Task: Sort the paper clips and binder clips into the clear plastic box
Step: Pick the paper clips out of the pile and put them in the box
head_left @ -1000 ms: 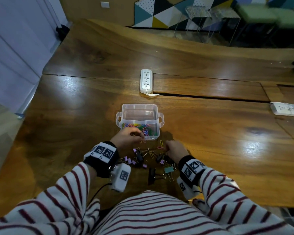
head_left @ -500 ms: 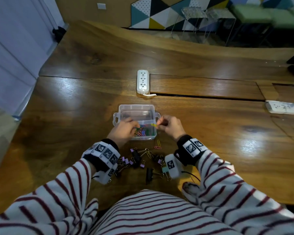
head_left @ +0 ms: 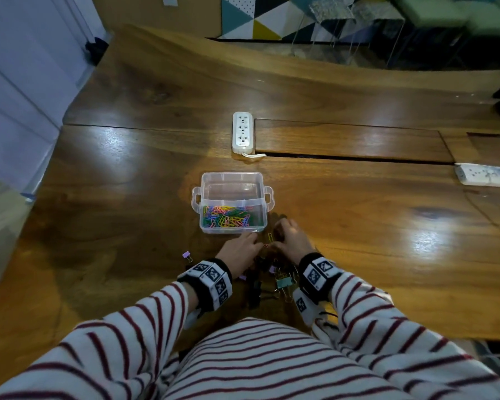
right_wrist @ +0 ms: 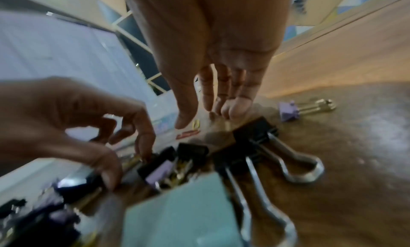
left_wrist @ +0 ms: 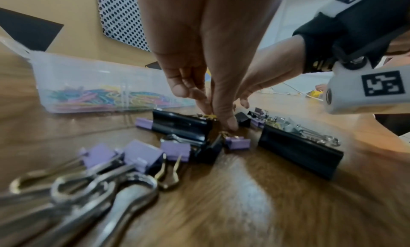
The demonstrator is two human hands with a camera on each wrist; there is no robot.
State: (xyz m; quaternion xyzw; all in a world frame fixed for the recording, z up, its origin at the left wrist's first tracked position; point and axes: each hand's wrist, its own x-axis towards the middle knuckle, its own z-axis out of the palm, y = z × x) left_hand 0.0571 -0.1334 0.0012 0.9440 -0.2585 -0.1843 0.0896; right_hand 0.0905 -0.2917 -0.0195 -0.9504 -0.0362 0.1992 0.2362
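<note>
The clear plastic box [head_left: 232, 180] stood open, colourful paper clips [head_left: 227, 216] heaped in its near compartment. Black, purple and teal binder clips [head_left: 272, 277] lay scattered just before it.

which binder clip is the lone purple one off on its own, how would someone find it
Start at the clear plastic box in the middle of the wooden table, then look toward the person and a little left of the box's near left corner. There lies a small purple binder clip, apart from the pile of black, purple and teal clips between the wrists.
</note>
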